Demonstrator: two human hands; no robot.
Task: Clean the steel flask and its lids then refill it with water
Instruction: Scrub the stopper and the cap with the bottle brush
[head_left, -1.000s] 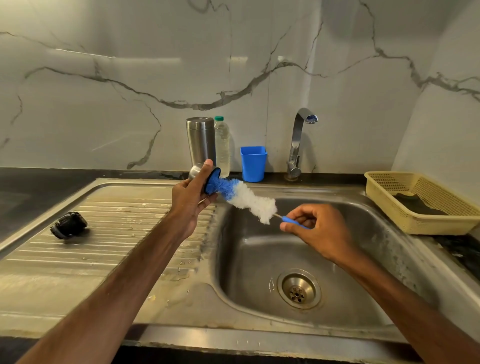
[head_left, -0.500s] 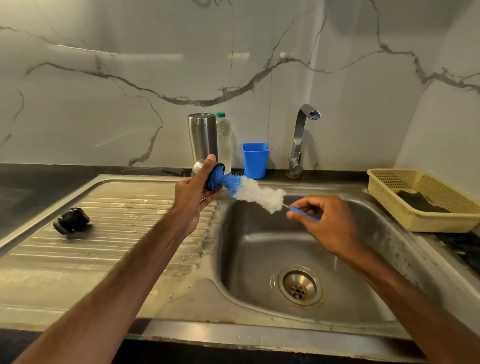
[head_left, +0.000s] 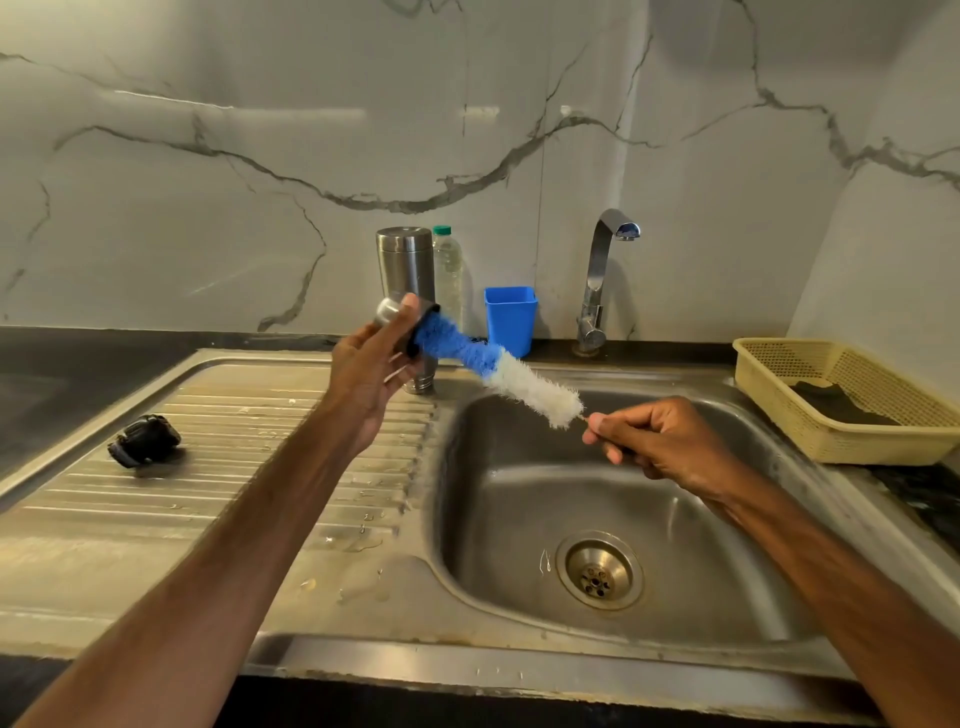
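My left hand (head_left: 371, 364) holds a small steel lid (head_left: 388, 310) above the draining board, its open side turned right. A blue and white bottle brush (head_left: 493, 366) has its blue tip pushed into that lid. My right hand (head_left: 657, 441) grips the brush handle over the sink basin (head_left: 675, 519). The steel flask (head_left: 406, 260) stands upright at the back by the wall, partly behind my left hand. A black inner lid (head_left: 144, 447) lies on the draining board at the left.
A clear plastic bottle (head_left: 448, 265) with a green cap stands beside the flask, then a blue cup (head_left: 510, 318). The tap (head_left: 602, 275) rises behind the basin, with no water running. A yellow basket (head_left: 841, 400) holding a dark cloth sits on the right counter.
My right hand has drawn the brush outward to the right, so more of its blue part shows outside the lid. My left hand stays in place with the lid.
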